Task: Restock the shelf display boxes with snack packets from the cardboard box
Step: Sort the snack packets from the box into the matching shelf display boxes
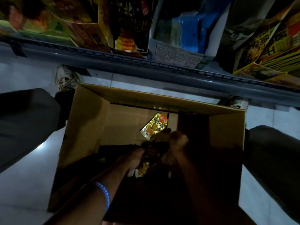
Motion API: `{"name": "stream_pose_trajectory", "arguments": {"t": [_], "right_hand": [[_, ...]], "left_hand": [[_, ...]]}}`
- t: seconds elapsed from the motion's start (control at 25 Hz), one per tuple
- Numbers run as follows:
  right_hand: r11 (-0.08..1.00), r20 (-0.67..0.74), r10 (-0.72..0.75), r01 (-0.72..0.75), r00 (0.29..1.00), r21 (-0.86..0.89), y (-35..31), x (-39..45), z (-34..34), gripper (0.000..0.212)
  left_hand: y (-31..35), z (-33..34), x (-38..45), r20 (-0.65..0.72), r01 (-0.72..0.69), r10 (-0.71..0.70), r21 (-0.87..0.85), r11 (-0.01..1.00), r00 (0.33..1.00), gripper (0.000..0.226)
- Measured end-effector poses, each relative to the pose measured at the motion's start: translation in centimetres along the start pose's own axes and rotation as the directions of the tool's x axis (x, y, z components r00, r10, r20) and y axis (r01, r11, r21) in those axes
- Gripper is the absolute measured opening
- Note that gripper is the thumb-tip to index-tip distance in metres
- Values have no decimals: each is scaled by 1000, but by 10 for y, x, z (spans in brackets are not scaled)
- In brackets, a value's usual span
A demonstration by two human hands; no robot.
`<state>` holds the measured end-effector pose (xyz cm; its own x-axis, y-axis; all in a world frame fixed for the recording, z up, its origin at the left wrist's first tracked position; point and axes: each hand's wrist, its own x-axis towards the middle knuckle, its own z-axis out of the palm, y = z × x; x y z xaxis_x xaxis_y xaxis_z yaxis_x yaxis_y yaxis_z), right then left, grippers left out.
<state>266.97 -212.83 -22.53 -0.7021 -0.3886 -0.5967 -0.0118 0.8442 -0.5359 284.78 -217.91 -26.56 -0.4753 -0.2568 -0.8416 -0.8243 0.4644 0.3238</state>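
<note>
Both hands are sunk in the open cardboard box [90, 117]: a bunch of gold snack packets [143, 168] is gripped by the left hand [131, 159], and the right hand [177, 142] is curled round the same dark bunch. One gold fish-snack packet [154, 126] is seen just beyond the right hand's fingers. The box is set on a pale tiled floor [29, 184], below a grey shelf edge [146, 65] lined with display boxes [81, 30].
</note>
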Motion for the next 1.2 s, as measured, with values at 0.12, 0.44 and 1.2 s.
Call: {"name": "stream_pose_trajectory", "arguments": {"t": [0.12, 0.44, 1.2], "right_hand": [[973, -152, 79, -43, 985, 225, 15, 4, -17, 40], [827, 324, -83, -116, 942, 549, -74, 30, -37, 74], [756, 210, -416, 208, 885, 620, -237, -131, -171, 70]], "left_hand": [[2, -22, -4, -24, 79, -81, -63, 995, 996, 19], [-26, -139, 0, -341, 157, -247, -270, 950, 907, 50], [101, -293, -270, -513, -485, 50, -769, 416, 857, 39]]}}
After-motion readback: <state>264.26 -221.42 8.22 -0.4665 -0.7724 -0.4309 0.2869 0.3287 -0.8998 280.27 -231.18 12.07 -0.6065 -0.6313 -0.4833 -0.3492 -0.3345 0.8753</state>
